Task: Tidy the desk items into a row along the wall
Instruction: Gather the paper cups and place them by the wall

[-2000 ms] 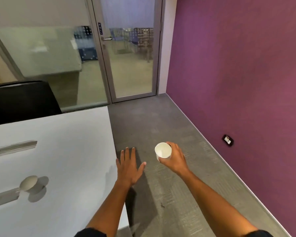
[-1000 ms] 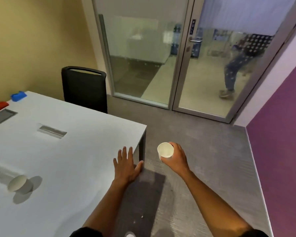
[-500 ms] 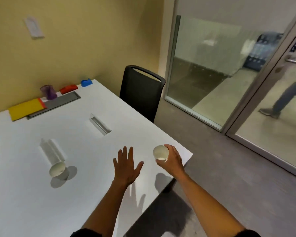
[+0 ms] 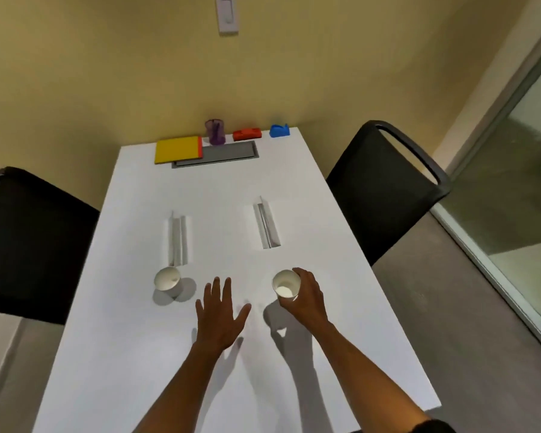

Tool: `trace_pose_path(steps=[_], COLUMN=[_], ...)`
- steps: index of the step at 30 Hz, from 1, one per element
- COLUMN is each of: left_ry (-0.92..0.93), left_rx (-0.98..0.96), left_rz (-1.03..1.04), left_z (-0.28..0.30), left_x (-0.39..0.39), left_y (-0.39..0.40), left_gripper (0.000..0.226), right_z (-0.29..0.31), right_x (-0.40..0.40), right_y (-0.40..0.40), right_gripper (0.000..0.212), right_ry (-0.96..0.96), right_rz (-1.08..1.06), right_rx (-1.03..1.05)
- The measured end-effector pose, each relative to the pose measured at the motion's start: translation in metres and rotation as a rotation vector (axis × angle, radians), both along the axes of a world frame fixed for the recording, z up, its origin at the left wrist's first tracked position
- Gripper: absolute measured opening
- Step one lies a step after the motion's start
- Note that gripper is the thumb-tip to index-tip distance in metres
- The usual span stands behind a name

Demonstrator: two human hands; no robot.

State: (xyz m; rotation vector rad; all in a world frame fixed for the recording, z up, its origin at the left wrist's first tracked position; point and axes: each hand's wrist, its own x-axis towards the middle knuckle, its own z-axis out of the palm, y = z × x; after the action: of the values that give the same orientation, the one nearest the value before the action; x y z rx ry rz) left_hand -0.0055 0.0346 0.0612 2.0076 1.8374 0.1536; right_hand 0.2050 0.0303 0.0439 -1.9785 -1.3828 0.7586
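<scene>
My right hand (image 4: 306,300) holds a white paper cup (image 4: 285,286) above the white table (image 4: 294,189), right of centre. My left hand (image 4: 220,314) hovers open, fingers spread, over the table's middle with nothing in it. A second white paper cup (image 4: 167,280) stands on the table to the left of my left hand. Along the yellow wall at the far edge sit a yellow book with a red spine (image 4: 178,149), a purple pen holder (image 4: 215,131), a red stapler (image 4: 246,134) and a blue tape dispenser (image 4: 279,130).
A grey cable tray (image 4: 228,153) lies in the table just before the far row. Two metal cable slots, one on the left (image 4: 177,239) and one on the right (image 4: 266,226), sit mid-table. A black chair (image 4: 25,245) flanks the left side and another chair (image 4: 384,185) the right. A glass partition (image 4: 525,170) stands at right.
My view has swung left from the purple wall and glass door to face the table and yellow wall. Both hands kept their pose, the right still holding the cup.
</scene>
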Motion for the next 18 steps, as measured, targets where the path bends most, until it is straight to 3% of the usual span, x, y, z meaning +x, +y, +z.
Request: trace_pose_path(steps=[9, 13, 18], left_ry=[-0.040, -0.047, -0.023], left_rx=[-0.015, -0.008, -0.052], left_rz=[0.250, 0.296, 0.303], left_z=[-0.027, -0.041, -0.055], left_x=[-0.007, -0.011, -0.017], left_y=[0.017, 0.018, 0.022], left_gripper=[0.087, 0.094, 0.086], right_z=[-0.030, -0.038, -0.047], right_x=[0.003, 0.004, -0.003], right_y=[0.072, 0.093, 0.113], right_gripper=[0.075, 0.076, 0.080], right_ry=[0.060, 0.085, 0.088], right_rz=[0.120, 0.108, 0.131], right_rx=[-0.062, -0.074, -0.100])
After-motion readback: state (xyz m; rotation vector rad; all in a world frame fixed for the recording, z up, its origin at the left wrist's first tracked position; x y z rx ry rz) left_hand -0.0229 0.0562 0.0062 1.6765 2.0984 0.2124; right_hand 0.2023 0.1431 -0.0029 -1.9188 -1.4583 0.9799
